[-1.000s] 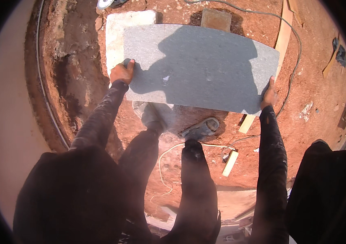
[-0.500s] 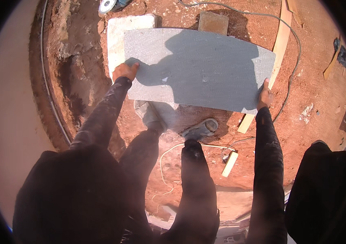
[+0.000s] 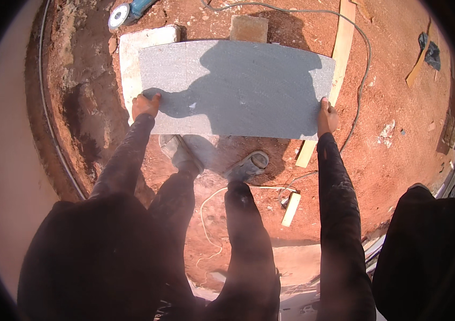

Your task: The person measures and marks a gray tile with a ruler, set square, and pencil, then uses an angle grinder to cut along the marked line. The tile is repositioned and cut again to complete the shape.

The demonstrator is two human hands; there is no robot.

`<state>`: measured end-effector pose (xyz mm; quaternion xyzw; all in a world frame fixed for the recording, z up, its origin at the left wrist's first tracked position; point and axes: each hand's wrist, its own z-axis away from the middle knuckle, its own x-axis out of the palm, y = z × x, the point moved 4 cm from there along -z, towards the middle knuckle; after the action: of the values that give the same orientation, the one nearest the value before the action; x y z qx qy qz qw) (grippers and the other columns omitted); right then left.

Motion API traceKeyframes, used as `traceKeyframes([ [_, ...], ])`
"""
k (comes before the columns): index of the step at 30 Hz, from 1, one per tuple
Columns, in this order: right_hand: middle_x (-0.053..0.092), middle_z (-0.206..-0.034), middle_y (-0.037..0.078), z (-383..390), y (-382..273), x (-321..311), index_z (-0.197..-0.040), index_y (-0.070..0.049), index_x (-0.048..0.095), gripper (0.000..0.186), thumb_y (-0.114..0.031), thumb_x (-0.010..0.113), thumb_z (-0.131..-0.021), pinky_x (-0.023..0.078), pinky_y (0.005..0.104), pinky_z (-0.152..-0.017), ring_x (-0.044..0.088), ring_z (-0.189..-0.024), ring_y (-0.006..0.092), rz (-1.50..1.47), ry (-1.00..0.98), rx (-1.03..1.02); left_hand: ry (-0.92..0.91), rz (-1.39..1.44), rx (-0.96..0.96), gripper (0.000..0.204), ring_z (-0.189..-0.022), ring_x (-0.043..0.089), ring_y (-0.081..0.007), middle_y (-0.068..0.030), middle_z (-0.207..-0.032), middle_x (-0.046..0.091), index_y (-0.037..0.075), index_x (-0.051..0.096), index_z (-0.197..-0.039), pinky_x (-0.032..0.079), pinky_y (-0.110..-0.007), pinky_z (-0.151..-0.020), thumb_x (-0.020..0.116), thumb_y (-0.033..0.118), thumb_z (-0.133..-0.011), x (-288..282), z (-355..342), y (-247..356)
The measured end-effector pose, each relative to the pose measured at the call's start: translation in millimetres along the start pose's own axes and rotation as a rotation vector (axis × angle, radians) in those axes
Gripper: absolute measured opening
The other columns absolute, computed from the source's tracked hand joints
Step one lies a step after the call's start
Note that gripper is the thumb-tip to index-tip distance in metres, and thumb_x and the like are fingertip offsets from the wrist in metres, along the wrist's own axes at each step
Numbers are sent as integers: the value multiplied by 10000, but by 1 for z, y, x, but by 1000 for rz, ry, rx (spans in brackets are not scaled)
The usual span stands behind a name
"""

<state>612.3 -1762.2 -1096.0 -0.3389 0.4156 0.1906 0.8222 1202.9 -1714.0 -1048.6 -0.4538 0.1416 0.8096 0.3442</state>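
A broad grey stone slab (image 3: 270,112) with a gently curved far edge spans the space in front of me. My left hand (image 3: 146,106) grips its left end, thumb on top and fingers tucked underneath out of sight. At the opposite end my right hand (image 3: 327,117) has hold of the right edge, its thumb over the top face. Below the slab's left part shows a pale, whitish block (image 3: 129,64), and a brownish block (image 3: 249,28) sticks out past the far edge. My shadow darkens most of the slab's surface.
An angle grinder (image 3: 123,15) lies at the far left. A long wooden board (image 3: 343,40) runs under the slab's right end, beside a dark cable (image 3: 367,69). Near my feet are a pale cord (image 3: 203,214) and a short wood piece (image 3: 291,209). A wall (image 3: 8,134) stands left.
The slab and both hands sit further left in the picture, and so does the ground, so the view has shifted. The slab's tilt has levelled slightly. Both hands keep their hold.
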Motion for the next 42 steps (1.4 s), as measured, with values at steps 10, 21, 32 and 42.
traceKeyframes([
  [10, 711, -991, 182, 39, 22, -27, -1089, 0, 705, 517, -478, 633, -903, 506, 404, -830, 678, -932, 314, -62, -28, 2, 4, 78, 102, 728, -1194, 578, -383, -259, -1250, 607, -52, 563, -1280, 458, -443, -1012, 694, 509, -836, 6, -2, -13],
  [21, 700, -939, 114, 431, 142, -199, -1067, 12, 703, 347, -301, 663, -921, 515, 339, -673, 651, -800, 192, -130, -664, 425, -503, 472, 97, 508, -1095, 652, -304, -181, -1101, 710, 20, 706, -1105, 474, -402, -964, 609, 479, -911, -22, 155, -196],
  [32, 712, -963, 154, 552, 93, -350, -1044, -16, 682, 345, -333, 601, -934, 510, 367, -771, 674, -871, 201, -272, -668, 746, -701, 697, -370, 344, -634, 611, -165, -31, -837, 661, 100, 631, -1110, 484, -323, -534, 684, 379, -915, -145, 223, -222],
  [42, 708, -988, 143, 207, 55, -506, -1164, -34, 647, 401, -349, 648, -915, 508, 370, -791, 686, -864, 217, -390, -620, 735, -242, 705, -191, 379, -816, 700, -234, -131, -888, 726, 20, 734, -985, 535, -369, -728, 696, 379, -868, -200, 370, -3],
])
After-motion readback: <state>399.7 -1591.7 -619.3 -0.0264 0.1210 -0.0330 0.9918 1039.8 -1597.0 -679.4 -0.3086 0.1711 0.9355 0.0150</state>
